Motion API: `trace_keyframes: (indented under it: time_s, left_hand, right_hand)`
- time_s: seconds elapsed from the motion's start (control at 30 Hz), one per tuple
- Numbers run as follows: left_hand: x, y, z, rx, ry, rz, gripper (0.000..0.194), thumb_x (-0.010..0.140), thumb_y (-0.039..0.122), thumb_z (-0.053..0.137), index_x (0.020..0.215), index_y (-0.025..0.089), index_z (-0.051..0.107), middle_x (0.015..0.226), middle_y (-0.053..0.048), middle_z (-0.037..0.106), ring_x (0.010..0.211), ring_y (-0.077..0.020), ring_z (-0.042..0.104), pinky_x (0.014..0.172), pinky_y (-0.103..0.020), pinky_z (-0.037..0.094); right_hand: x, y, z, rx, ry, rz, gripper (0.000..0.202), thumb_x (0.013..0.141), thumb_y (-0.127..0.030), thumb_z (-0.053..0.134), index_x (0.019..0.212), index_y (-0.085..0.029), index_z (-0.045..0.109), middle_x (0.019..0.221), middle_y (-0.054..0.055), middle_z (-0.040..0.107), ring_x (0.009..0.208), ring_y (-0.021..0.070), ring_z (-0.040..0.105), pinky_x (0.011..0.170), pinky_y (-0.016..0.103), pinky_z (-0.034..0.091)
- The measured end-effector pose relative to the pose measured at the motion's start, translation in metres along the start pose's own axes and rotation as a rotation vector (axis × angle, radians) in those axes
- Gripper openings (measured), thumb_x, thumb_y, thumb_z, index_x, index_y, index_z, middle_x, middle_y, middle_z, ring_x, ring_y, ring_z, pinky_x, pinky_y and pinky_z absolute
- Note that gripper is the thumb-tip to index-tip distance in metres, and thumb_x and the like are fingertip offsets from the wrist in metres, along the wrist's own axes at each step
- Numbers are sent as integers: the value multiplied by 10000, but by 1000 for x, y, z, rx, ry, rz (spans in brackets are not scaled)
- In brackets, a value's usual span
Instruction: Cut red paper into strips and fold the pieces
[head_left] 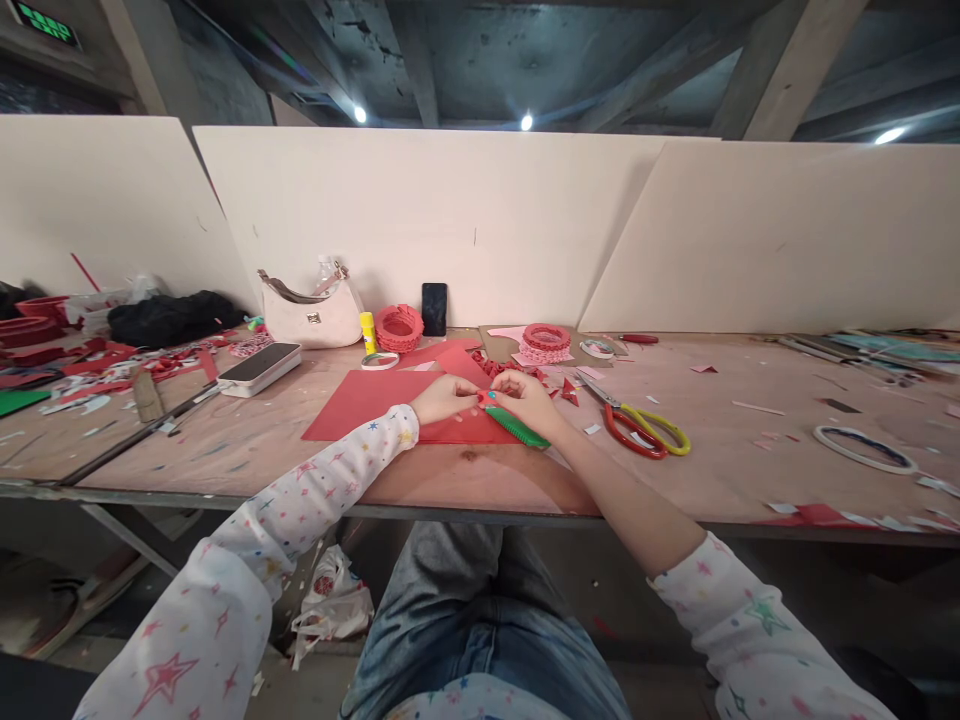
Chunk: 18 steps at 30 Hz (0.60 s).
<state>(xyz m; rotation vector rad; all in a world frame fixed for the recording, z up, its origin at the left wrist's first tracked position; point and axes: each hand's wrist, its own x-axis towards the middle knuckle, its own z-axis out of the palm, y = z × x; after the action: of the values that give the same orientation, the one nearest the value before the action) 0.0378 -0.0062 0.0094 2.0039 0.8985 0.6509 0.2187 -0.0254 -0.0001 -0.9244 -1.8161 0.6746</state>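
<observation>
Over a red paper sheet, my left hand and my right hand meet with fingertips pinched together. Between them is a small red paper piece, mostly covered by the fingers. Just below my right hand lies a green ridged strip whose exact kind I cannot make out. Behind the hands sit small folded red paper pieces. Scissors with red and yellow handles rest to the right of my right hand, blades pointing away.
Toward the back stand a red paper ring stack, a red-and-pink ring stack, a yellow glue stick, a black phone and a white handbag. A white box-shaped device lies left. White boards rise behind; paper scraps litter both sides.
</observation>
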Motion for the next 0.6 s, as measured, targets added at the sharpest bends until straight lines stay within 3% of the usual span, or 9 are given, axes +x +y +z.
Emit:
trace_keyframes:
  time_s: [0.27,0.6]
  left_hand:
    - [4,-8,-1,15,40,-34,291,782,354,507,812,102,649,831,-81,670,645,-110,612,484,-155,451]
    - [3,-9,0,27,24,-8,296,788,351,496,799,97,648,795,-84,671,655,-118,620,491,-154,454]
  right_hand:
    - [0,-1,0,-24,10,-2,60,681,-223,537,706,-168,540,745,14,557,711,138,512,653,265,400]
    - [-1,-3,0,-41,3,-1,42,676,-197,525,702,-168,539,738,13,554,707,138,512,651,263,398]
